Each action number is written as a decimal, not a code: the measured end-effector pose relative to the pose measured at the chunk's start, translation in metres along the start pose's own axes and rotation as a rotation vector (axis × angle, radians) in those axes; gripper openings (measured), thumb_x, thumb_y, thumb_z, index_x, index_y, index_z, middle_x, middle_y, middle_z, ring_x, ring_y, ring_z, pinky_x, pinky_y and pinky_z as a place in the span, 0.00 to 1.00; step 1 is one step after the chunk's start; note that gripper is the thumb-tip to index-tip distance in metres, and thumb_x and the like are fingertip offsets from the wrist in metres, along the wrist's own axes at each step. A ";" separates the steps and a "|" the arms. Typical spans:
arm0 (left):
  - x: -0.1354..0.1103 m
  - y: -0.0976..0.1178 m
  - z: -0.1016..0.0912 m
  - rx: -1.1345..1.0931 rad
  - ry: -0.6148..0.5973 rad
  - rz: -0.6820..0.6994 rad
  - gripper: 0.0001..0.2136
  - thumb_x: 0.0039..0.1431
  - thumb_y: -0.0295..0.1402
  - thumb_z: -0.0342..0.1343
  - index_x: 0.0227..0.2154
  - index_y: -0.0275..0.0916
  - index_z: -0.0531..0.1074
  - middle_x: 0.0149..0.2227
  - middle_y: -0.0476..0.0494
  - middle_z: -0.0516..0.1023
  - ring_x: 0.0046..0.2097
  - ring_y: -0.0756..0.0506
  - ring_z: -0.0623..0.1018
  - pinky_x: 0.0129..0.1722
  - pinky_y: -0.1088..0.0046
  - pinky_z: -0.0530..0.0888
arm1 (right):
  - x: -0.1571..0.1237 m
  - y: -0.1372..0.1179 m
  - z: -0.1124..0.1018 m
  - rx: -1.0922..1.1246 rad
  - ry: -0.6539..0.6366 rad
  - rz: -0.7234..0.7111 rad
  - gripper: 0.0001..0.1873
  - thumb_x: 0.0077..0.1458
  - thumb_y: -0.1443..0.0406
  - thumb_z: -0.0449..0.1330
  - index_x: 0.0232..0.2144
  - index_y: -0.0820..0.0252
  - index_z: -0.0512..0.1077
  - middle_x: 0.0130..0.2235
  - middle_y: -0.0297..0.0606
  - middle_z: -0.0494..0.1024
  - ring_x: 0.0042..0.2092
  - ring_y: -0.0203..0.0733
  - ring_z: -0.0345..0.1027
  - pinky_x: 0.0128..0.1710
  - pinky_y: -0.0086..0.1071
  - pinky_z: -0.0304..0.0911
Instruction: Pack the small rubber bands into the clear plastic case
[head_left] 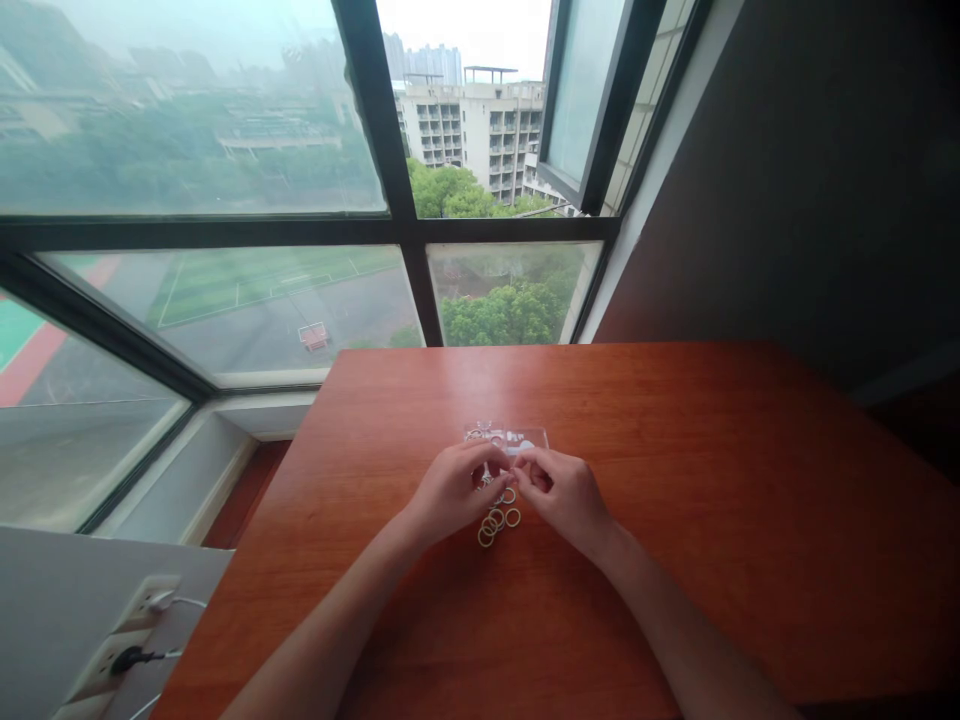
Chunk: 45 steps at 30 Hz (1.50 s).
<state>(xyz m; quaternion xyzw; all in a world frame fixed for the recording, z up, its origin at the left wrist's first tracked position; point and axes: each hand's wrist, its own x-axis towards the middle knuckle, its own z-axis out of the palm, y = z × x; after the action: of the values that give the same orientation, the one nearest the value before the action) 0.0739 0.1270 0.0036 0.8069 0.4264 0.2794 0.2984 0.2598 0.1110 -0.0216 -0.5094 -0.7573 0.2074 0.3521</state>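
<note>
On the reddish-brown wooden table [525, 640], several thin pale rings [486, 538] lay loosely clustered, some overlapping, just below and between the two hands. The left hand [459, 490] and right hand [566, 495] met fingertip to fingertip above the upper rings; whether their fingers were clamped on anything was too small to tell. Just beyond sat a clear plastic box [541, 437], partly hidden. Past the table stood dark-framed windows [409, 232], then green trees [517, 315] and a pale multi-storey building [480, 130].

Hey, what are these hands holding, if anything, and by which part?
Can't tell: the left hand and right hand pinch close together near the rings, but anything gripped there is too small to make out.
</note>
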 end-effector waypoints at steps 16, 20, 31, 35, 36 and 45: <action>0.014 -0.020 0.002 0.291 0.292 -0.125 0.06 0.60 0.35 0.53 0.32 0.40 0.74 0.29 0.48 0.72 0.32 0.49 0.69 0.33 0.75 0.65 | 0.000 -0.007 -0.004 -0.109 -0.147 -0.015 0.06 0.58 0.66 0.56 0.32 0.56 0.74 0.28 0.32 0.77 0.29 0.35 0.67 0.31 0.26 0.55; 0.014 -0.029 0.001 0.283 0.278 -0.142 0.05 0.59 0.34 0.55 0.34 0.40 0.74 0.30 0.49 0.72 0.32 0.50 0.69 0.33 0.75 0.65 | -0.001 -0.010 -0.004 -0.146 -0.225 -0.015 0.05 0.56 0.67 0.57 0.33 0.55 0.74 0.31 0.32 0.78 0.31 0.35 0.69 0.32 0.27 0.54; 0.004 -0.034 -0.025 0.263 0.198 -0.108 0.06 0.58 0.31 0.52 0.33 0.38 0.75 0.30 0.47 0.74 0.30 0.51 0.68 0.30 0.76 0.64 | -0.005 -0.013 -0.006 -0.196 -0.479 -0.143 0.07 0.56 0.67 0.57 0.33 0.54 0.76 0.33 0.33 0.80 0.34 0.37 0.72 0.32 0.27 0.54; 0.002 -0.030 -0.031 0.285 0.152 -0.093 0.06 0.58 0.30 0.52 0.33 0.39 0.75 0.31 0.47 0.74 0.30 0.50 0.70 0.30 0.76 0.64 | -0.006 -0.014 -0.006 -0.207 -0.515 -0.169 0.08 0.56 0.67 0.56 0.34 0.54 0.76 0.34 0.33 0.80 0.35 0.38 0.72 0.32 0.27 0.55; 0.002 -0.028 -0.032 0.288 0.141 -0.089 0.06 0.58 0.30 0.52 0.33 0.39 0.74 0.31 0.47 0.74 0.30 0.51 0.70 0.30 0.76 0.64 | -0.006 -0.015 -0.006 -0.204 -0.516 -0.174 0.08 0.56 0.67 0.56 0.34 0.54 0.76 0.34 0.33 0.80 0.35 0.37 0.72 0.32 0.27 0.54; -0.001 -0.018 -0.043 0.303 0.063 -0.075 0.06 0.58 0.29 0.52 0.33 0.39 0.74 0.32 0.48 0.75 0.30 0.51 0.70 0.30 0.78 0.63 | -0.006 -0.014 -0.006 -0.206 -0.527 -0.205 0.07 0.57 0.65 0.56 0.32 0.55 0.75 0.32 0.32 0.80 0.33 0.36 0.72 0.30 0.27 0.52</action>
<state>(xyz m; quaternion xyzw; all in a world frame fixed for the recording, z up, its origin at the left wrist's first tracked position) 0.0339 0.1448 0.0193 0.8170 0.5025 0.2260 0.1700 0.2567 0.0994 -0.0099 -0.3922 -0.8870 0.2180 0.1089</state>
